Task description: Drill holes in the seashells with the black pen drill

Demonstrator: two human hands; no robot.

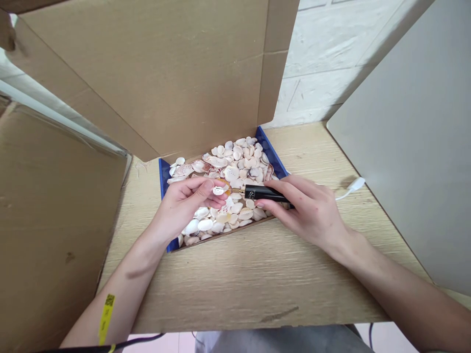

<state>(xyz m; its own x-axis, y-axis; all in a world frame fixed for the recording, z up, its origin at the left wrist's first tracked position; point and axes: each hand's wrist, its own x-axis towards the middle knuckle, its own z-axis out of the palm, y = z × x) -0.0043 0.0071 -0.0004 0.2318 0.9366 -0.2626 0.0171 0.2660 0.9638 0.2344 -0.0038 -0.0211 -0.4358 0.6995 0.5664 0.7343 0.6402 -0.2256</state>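
Observation:
Between the thumb and fingers of my left hand (pixel 187 203) is a small white shell (pixel 218 190) marked with dark dots, which look like holes. My right hand (pixel 311 208) is wrapped around a black mini electric drill (pixel 265 193), lying sideways with its brass tip pointing left at the shell. I cannot tell whether the tip touches it. Something yellow-orange shows behind the shell, partly hidden by my fingers. Both hands are over a shallow box with blue sides (pixel 271 151) that holds many loose shells (pixel 246 213). One larger shell (pixel 231 173) in it also has dark dots.
Cardboard panels stand behind the box (pixel 165 73) and at the left (pixel 55 211). A grey-white board (pixel 412 137) leans on the right. A white cable plug (pixel 356 185) rests near it. The wooden tabletop (pixel 235 279) ends close to my lap.

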